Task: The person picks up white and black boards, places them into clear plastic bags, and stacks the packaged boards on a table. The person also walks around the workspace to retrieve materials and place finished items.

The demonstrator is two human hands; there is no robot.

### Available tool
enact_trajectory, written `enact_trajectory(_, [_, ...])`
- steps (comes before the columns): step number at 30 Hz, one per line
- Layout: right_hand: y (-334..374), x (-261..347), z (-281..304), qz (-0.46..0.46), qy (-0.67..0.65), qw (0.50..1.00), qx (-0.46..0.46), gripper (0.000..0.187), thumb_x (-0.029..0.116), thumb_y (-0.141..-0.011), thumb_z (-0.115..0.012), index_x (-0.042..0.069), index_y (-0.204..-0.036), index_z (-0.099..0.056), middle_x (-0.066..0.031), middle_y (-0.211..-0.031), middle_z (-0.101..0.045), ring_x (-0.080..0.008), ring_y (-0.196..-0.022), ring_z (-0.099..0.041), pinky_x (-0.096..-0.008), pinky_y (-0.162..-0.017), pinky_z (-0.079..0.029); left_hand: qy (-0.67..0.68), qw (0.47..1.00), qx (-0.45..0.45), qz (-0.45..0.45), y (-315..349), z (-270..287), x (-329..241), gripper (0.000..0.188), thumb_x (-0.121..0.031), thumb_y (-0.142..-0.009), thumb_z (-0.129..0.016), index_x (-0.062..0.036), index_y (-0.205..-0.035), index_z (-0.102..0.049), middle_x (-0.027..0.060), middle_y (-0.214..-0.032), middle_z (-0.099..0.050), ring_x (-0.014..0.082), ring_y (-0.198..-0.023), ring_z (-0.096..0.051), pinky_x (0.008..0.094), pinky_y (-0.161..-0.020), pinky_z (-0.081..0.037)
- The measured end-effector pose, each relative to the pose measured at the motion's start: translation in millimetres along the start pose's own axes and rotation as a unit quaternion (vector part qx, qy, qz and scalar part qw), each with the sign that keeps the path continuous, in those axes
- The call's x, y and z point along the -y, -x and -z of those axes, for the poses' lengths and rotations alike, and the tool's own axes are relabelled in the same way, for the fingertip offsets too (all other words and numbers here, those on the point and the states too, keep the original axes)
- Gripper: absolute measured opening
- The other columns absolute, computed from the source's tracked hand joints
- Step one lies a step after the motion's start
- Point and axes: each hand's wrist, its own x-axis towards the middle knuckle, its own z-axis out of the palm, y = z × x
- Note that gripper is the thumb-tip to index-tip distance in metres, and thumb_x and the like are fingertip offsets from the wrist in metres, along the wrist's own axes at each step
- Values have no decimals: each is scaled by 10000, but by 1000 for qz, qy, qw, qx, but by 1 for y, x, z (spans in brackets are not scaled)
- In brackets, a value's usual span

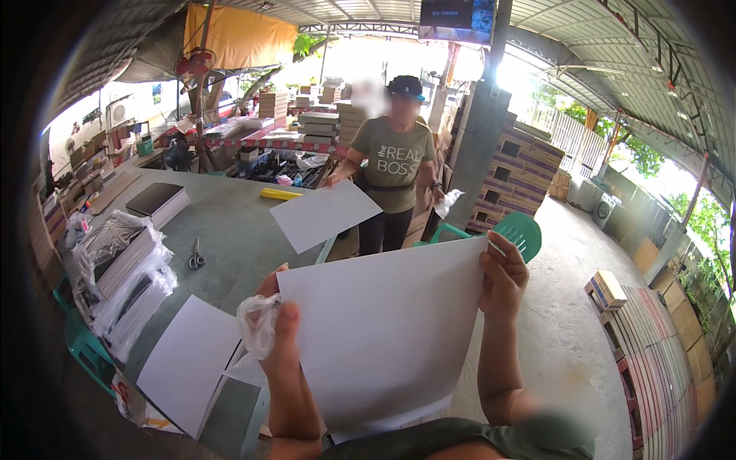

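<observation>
Both arms are up from the lower edge, and the big white sheet [383,330] hangs between the hands, held up in front of the body, just off the desk [234,226] and to its right! The right hand [502,280] has the top right corner — thumb on the near face, fingers closed on it in a pinch. Over at the left edge, the left hand [282,337] has its fingers closed too, gripping the sheet's side with a wad of clear plastic [257,326] bunched in the same hold. Down on the desk, at the near end, lie more white sheets [188,364], right beside the left forearm. Further up sit the scissors [197,257], out on the bare grey top, and to their left a plastic-wrapped stack [123,268], with a dark-topped stack [159,201] behind it. At the far edge there's a yellow thing [280,195], too small to make out. And across from us, a co-worker [391,165] in an olive shirt stands with another white sheet [328,215] in one hand, tilted over the desk's corner — crumpled plastic [449,202] in the other! A green chair [520,234] shows just behind the raised right corner, boxes [517,172] piled high beyond it.
</observation>
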Motion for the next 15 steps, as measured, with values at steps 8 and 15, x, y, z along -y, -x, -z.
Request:
enact_trajectory(8, [-56, -29, -11, 124, 16, 992, 34, 312, 27, -783, -575, -64, -1069, -491, -133, -863, -615, -137, -738, -591, -212, -657, -461, -64, 989, -8, -129, -79, -9, 44, 413, -165, -729, -686, 34, -1033, -490, 121, -1089, -518, 109, -815, -509, 223, -685, -420])
enact_trajectory(15, [-104, -74, -72, 145, 45, 987, -54, 211, 43, -762, -613, -36, -952, -566, -84, -782, -619, -109, -693, -582, -179, -625, -440, -92, 987, -50, -120, -150, 2, 57, 383, -246, -759, -646, 24, -1001, -520, 134, -1017, -547, 133, -833, -517, 247, -763, -401])
